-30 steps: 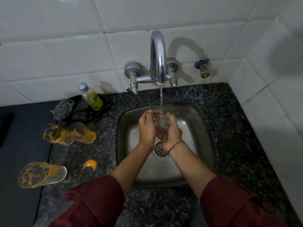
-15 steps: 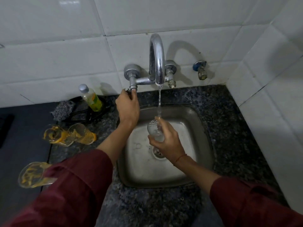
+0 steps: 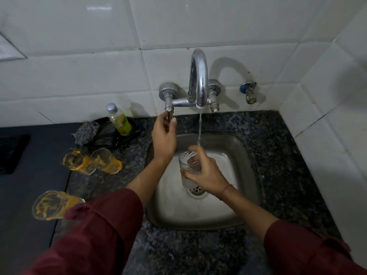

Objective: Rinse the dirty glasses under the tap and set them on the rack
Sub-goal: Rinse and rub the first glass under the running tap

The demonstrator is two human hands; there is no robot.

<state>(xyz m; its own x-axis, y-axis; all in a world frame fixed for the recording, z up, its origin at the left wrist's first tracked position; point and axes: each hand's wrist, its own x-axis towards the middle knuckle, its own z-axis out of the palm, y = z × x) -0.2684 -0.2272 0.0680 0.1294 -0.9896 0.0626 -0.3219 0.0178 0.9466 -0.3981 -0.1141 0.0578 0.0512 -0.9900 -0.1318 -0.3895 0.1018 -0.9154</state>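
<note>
Hands at the sink [image 3: 245, 171]: clear glass [image 3: 188, 162] under the running tap [image 3: 199, 80]

The right hand [image 3: 207, 175] holds the clear glass over the steel sink, above the drain [image 3: 196, 190]. Its grip wraps the glass from the right, fingers curled round the wall. The glass is tilted, its patterned end turned up towards the tap. A thin stream of water [image 3: 199, 128] falls from the curved spout and lands at the fingertips on top of the glass. A thin thread band [image 3: 226, 187] circles the right wrist.

The left hand [image 3: 163, 139] reaches up to the tap handle [image 3: 169, 114] below the left wall fitting. Its grip is narrow, with thumb and fingers pinching the handle between them.

3 dirty glasses lie on their sides on the dark speckled desk [image 3: 288, 165], left of the sink, all streaked with orange pulp. The far-left dirty glass [image 3: 77, 160] and the middle dirty glass [image 3: 108, 161] touch each other. The near dirty glass [image 3: 51, 204] lies apart from them, closer to the person, its right end hidden by the dark red left sleeve [image 3: 89, 235].

Behind the 2 touching glasses, near the white tiled wall [image 3: 79, 66], stands a bottle [image 3: 119, 120] of yellow-green liquid with a silver cap. A grey scrubber [image 3: 85, 131] lies just beside it on the left. A small valve [image 3: 249, 92] with a blue handle sits on the wall right of the tap.
</note>
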